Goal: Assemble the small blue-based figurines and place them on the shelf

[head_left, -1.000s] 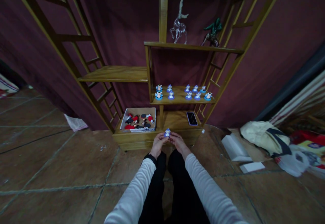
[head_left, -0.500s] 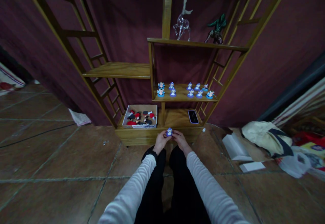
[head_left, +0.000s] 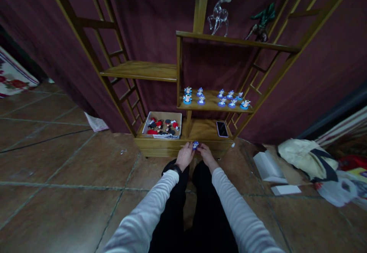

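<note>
A small purple-and-white toy figurine (head_left: 195,145) is held upright between my two hands, in front of the cabinet's lower drawers. My left hand (head_left: 185,156) closes on its left side, the back of the hand turned up and a dark watch on the wrist. On the other side, the fingertips of my right hand (head_left: 207,155) pinch the figurine. Past my hands, similar figurines (head_left: 201,100) stand in two rows on the middle shelf (head_left: 212,106). An open cardboard box (head_left: 180,119) on the lower shelf holds several red and black figures.
A phone (head_left: 221,129) lies on the lower shelf at the right. Higher up stand a clear deer figure (head_left: 219,15) and a green figure (head_left: 262,22). White boxes (head_left: 269,167), a beige bag (head_left: 301,155) and a plastic bag (head_left: 338,188) lie on the floor at right.
The view has shifted, so the cabinet appears higher and further right. My left hand has turned more back-up around the figurine, which stays between both hands.
</note>
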Demonstrator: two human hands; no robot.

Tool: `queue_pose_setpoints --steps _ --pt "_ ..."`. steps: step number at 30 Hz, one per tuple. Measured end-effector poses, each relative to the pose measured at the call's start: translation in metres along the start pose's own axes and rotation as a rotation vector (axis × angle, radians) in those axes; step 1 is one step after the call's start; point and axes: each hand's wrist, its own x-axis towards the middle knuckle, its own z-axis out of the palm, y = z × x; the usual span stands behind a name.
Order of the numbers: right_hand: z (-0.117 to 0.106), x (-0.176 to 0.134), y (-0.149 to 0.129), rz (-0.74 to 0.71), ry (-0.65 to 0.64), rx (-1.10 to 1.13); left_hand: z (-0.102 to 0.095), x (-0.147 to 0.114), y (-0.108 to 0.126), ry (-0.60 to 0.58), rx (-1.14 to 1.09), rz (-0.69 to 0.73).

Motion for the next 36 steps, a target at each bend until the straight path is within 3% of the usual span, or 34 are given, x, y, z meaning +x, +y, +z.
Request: queue_pose_setpoints --steps 15,36 --pt "-0.0046 0.0019 -0.0001 -0.005 0.004 0.015 0.0011 -0.0041 0.0041 0.032 0.314 0.144" --pt "-0.0056 0.005 0.0024 0.013 0.015 -0.016 -0.002 -0.0063 0.0083 0.018 0.274 0.112"
